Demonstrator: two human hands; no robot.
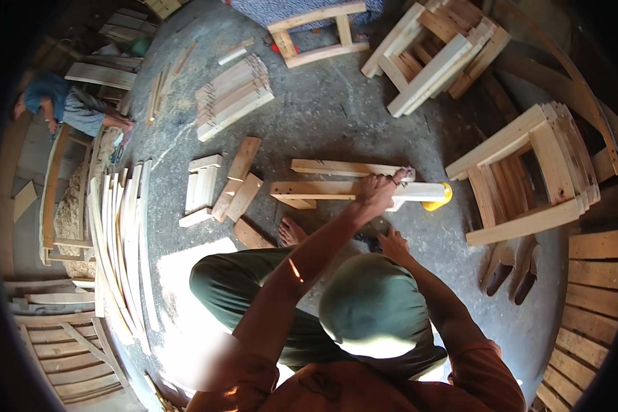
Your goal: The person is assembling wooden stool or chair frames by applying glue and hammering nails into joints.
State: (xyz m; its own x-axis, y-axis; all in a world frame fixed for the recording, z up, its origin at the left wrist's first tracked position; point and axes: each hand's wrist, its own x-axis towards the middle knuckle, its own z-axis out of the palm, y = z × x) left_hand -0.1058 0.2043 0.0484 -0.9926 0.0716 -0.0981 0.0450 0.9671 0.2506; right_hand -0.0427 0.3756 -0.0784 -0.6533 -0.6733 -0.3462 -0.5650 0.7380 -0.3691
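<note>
My left hand [376, 192] is closed over a pale wooden bar [316, 190] with dark holes near its left end. Its fingers reach across to the right end of a second bar [350, 167] lying farther off. A short cross piece sits between the bars near their right ends. Beyond my left hand the near bar looks bright in the sun and ends by a round yellow object [438, 197]. Low over the floor, my right hand [395, 246] has its fingers curled by something dark, whose kind I cannot make out.
Short wood blocks [242, 180] lie left of the bars, beside a bundle of long thin strips [120, 233]. Stacked wooden frames [529, 175] stand at right, near a pair of shoes [511, 268]. Slats with wires [233, 96] lie farther off. Another person [75, 106] sits at far left.
</note>
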